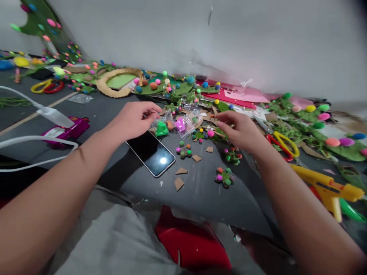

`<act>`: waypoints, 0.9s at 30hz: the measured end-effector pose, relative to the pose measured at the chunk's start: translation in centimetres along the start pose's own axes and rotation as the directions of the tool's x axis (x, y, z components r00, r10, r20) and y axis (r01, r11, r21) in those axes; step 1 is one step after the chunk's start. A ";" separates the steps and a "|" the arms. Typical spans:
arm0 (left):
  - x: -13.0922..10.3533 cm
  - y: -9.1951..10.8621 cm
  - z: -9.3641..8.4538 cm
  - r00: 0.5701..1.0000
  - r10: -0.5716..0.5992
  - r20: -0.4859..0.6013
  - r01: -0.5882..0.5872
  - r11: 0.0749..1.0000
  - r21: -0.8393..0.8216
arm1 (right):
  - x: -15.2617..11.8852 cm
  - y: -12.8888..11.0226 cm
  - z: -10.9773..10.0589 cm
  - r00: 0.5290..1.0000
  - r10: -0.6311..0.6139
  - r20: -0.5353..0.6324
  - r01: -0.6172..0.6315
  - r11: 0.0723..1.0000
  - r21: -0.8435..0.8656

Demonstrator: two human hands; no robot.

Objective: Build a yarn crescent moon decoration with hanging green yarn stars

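The light is dim; glare whitens the phone [146,151]; forearms [61,187] shade the table [197,202]. Edges stretch; fine detail blurs.

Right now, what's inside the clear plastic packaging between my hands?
A magenta piece shows through the clear plastic packaging; a bright green piece seems inside too. Glare and creases hide anything else that may be in there.

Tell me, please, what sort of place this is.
Probably a craft workspace, given the yellow plastic glue gun, metal scissors with red and yellow handles, and cluster of multicoloured pompoms.
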State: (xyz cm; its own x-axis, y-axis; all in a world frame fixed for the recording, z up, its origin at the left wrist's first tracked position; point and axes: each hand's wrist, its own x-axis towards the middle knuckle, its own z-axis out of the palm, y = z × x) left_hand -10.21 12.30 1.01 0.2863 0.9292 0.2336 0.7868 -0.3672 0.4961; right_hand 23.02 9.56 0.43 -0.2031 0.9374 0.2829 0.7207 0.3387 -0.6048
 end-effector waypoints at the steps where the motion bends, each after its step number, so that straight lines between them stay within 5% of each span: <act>1: 0.0 0.0 0.1 1.000 0.005 0.008 -0.005 1.000 0.012 | 1.6 0.1 0.6 1.000 -0.017 0.016 0.017 1.000 -0.020; 6: -0.3 0.7 0.1 0.998 0.043 0.051 -0.047 0.996 0.070 | 6.6 0.4 4.0 0.992 -0.030 0.120 0.048 0.987 -0.155; 13: -0.7 1.6 0.8 0.973 0.182 0.142 -0.194 0.978 0.077 | 6.8 1.0 6.8 0.992 -0.093 0.081 0.102 0.986 -0.130; 16: -0.8 2.1 1.4 0.968 0.201 0.151 -0.203 0.979 -0.007 | 6.1 0.4 6.1 0.992 -0.121 0.020 0.123 0.990 -0.070; 19: -0.9 3.1 2.0 0.980 0.159 0.123 -0.123 0.959 -0.257 | 4.5 -1.2 4.7 0.987 -0.159 -0.011 0.159 0.986 0.042; 23: -1.5 4.9 2.3 0.965 0.118 0.236 0.068 0.754 -0.653 | 0.6 -3.9 3.2 0.961 -0.268 0.064 0.247 0.940 0.234; 27: -2.4 6.2 2.3 0.929 0.141 0.342 0.165 0.669 -0.724 | -2.8 -5.5 3.0 0.942 -0.336 0.013 0.325 0.920 0.220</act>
State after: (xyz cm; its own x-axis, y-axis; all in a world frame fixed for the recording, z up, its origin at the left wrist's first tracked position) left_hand -4.72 7.91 1.61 0.5638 0.8259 0.0014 0.1777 -0.1229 0.9764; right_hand 17.65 5.36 0.71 -0.4416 0.7704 0.4599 0.4511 0.6338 -0.6284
